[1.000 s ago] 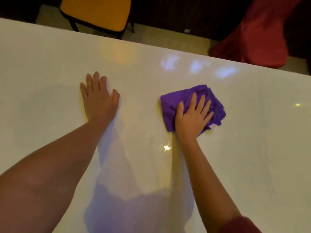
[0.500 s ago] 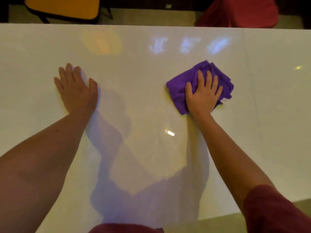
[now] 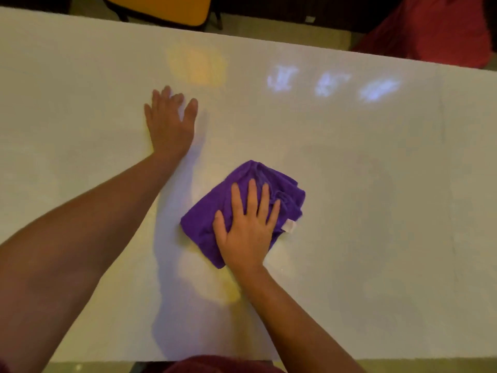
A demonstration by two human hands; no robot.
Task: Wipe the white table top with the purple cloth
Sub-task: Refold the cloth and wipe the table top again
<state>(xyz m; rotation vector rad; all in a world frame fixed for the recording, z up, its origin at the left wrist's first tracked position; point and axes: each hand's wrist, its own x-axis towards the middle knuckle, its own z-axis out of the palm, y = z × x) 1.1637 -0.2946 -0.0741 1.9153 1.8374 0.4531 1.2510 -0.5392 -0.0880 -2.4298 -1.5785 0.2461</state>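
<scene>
Glossy white rectangular tabletop (image 3: 376, 211): plain, no pattern; carries a soft yellow-orange reflected patch near its far edge and three pale blue-white reflected patches to that patch's right. Crumpled purple fabric cloth (image 3: 204, 224): uniform deep violet, with one small white tag at its right edge. Padded chair seat (image 3: 158, 6) beyond the tabletop: orange-yellow with a black frame. Draped fabric mass (image 3: 430, 28) at top right: solid red. Garment (image 3: 220, 366) at the bottom edge of the view: dark maroon. Floor beyond the tabletop: dull beige.

The left hand (image 3: 170, 125) is laid flat, fingers straight. The right hand (image 3: 246, 227) is spread flat, arm stretched forward.
</scene>
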